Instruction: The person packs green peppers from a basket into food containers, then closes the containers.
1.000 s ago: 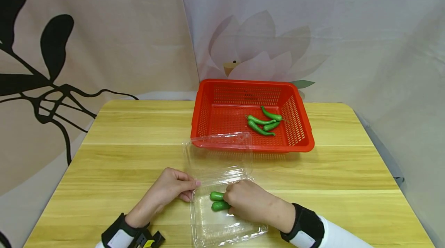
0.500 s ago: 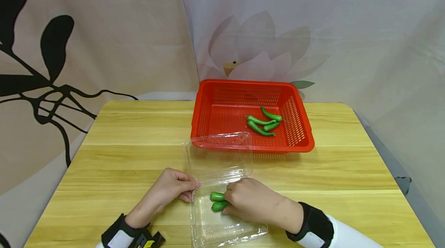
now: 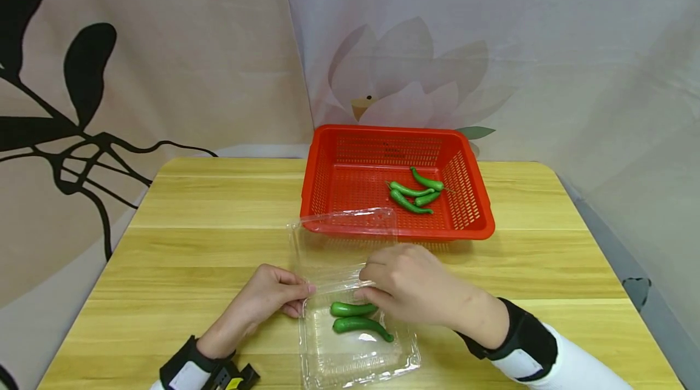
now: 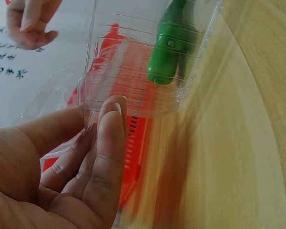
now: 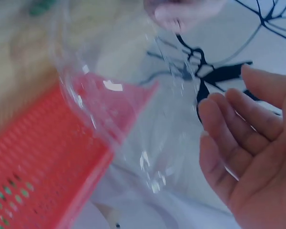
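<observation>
A clear plastic clamshell box (image 3: 339, 362) lies opened out on the table. Two green chili peppers (image 3: 361, 325) rest side by side in its near half. My left hand (image 3: 276, 293) pinches the box's left edge near the hinge; the left wrist view shows thumb and fingers (image 4: 109, 143) on the clear rim. Over the hinge and the far end of the peppers is my right hand (image 3: 410, 287). In the right wrist view its fingers (image 5: 219, 121) are loosely bent with nothing between them. The far half, the lid (image 3: 339, 250), leans against the red basket.
Behind the box stands a red plastic basket (image 3: 396, 232) with several green chili peppers (image 3: 411, 203) toward its right side. The wooden table (image 3: 219, 226) has a printed cloth (image 3: 219, 62) behind it. The right wrist view is blurred.
My right hand has let go of the peppers in the box and moved up and to the right, so they show at full length. The left hand keeps its place.
</observation>
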Demonstrator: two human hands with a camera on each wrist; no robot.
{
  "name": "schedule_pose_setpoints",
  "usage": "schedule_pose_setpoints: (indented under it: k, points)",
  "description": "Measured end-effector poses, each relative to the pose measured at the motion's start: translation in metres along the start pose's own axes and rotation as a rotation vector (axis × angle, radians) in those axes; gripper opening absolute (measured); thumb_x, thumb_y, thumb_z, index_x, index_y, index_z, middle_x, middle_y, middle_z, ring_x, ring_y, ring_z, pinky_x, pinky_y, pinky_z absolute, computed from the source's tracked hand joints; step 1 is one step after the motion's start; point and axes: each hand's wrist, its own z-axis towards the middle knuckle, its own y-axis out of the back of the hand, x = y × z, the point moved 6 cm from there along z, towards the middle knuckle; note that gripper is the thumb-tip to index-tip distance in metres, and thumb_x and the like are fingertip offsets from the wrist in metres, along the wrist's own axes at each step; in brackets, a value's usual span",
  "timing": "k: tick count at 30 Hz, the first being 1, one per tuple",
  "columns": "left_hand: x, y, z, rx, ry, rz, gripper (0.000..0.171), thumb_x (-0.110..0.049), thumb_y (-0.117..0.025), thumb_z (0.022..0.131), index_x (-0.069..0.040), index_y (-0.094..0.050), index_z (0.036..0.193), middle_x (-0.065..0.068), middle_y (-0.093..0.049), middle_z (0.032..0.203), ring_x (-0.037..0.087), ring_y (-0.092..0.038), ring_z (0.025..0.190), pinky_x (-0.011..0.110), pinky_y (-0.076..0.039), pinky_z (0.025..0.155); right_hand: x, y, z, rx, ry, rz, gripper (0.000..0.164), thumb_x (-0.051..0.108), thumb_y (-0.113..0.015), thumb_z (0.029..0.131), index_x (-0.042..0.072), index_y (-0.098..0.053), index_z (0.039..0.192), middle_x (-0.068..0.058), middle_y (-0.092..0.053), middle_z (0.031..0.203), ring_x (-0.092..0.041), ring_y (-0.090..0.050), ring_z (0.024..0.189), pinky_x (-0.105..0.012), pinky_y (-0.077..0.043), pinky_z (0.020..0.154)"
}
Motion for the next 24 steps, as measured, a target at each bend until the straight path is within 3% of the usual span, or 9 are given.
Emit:
schedule_pose_setpoints:
  k: [8,13,17,24]
  points:
    - [0.001,0.001,0.001,0.009,0.002,-0.013,0.025,-0.011,-0.079,0.095,0.014,-0.075,0.099,0.007,-0.071,0.070,0.013,-0.067,0.060,0.030,-0.065,0.061,-0.024,0.046,0.011,-0.145,-0.083,-0.001,0.009,0.018,-0.084,0.090,0.014,-0.076,0.092,0.007,-0.072,0.088,-0.008,-0.068,0.078,-0.023,-0.058,0.064]
    - [0.000,0.001,0.000,0.007,0.001,-0.011,0.025,-0.012,-0.079,0.095,0.013,-0.075,0.098,0.006,-0.071,0.070,0.013,-0.067,0.060,0.031,-0.065,0.060,-0.044,0.064,0.016,-0.214,-0.126,-0.030,0.011,0.009,-0.085,0.086,0.008,-0.077,0.095,0.001,-0.075,0.090,-0.011,-0.069,0.076,-0.024,-0.054,0.055]
    - [-0.001,0.001,-0.001,0.009,0.004,-0.014,0.026,-0.012,-0.080,0.094,0.013,-0.075,0.098,0.007,-0.071,0.070,0.013,-0.067,0.060,0.030,-0.065,0.061,-0.063,0.069,0.022,-0.186,-0.189,-0.048,0.009,0.009,-0.083,0.089,0.007,-0.077,0.096,0.000,-0.074,0.090,-0.012,-0.067,0.074,-0.026,-0.055,0.058]
    - [-0.003,0.001,-0.002,0.011,0.000,-0.017,0.026,-0.012,-0.081,0.093,0.013,-0.075,0.098,0.007,-0.071,0.070,0.013,-0.067,0.060,0.031,-0.065,0.061,-0.098,0.071,0.032,-0.046,-0.342,-0.080,0.011,0.016,-0.078,0.095,0.008,-0.077,0.102,0.000,-0.074,0.093,-0.016,-0.067,0.079,-0.034,-0.059,0.067]
